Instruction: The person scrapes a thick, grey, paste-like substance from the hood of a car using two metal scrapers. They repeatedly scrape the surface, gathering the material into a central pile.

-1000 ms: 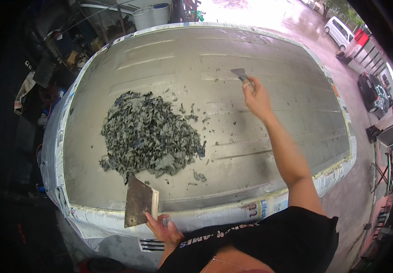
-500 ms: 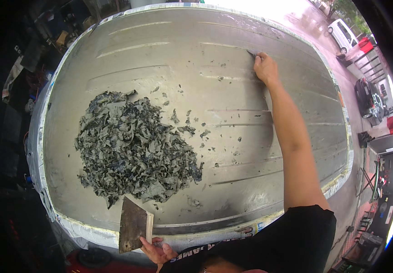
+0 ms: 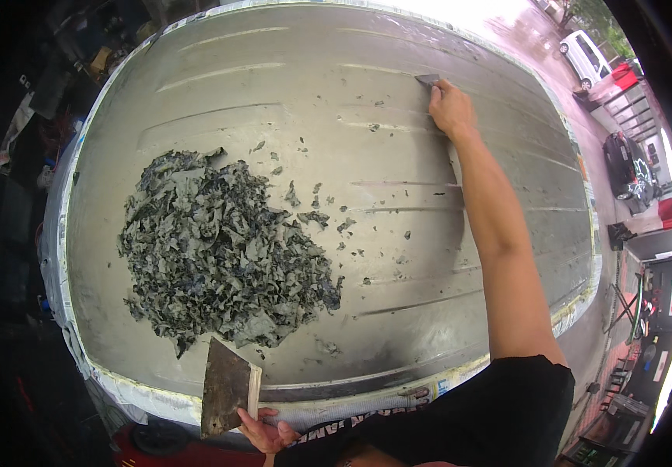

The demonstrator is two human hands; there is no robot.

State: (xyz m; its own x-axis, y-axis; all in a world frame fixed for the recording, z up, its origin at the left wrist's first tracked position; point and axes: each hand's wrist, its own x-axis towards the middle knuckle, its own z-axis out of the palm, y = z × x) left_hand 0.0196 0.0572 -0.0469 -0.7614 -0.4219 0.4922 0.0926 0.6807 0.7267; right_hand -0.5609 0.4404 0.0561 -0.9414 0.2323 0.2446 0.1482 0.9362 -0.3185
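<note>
A large bare-metal vehicle roof panel (image 3: 398,342) with raised ribs spreads out in front of me. On its left half lies a heap of grey-and-dark peeled paint flakes (image 3: 219,249), with loose bits scattered to the right of it. My right hand (image 3: 452,109) reaches to the far part of the panel, its fingers closed round a small scraper (image 3: 428,79) whose blade meets the metal beside a rib. At the near edge, my left hand (image 3: 262,430) grips a flat, dirty brown board (image 3: 227,387) with a pale edge, held tilted just below the heap.
Masking paper and tape (image 3: 149,397) run round the panel's rim. Beyond it on the right are a white van (image 3: 585,58), a dark car (image 3: 631,167) and workshop shelving. Part of a red vehicle (image 3: 188,450) shows at the bottom. Dark clutter fills the left side.
My right hand and the scraper have shifted slightly farther away and to the left, and more of the blade shows. My left hand stays nearly in place with the board.
</note>
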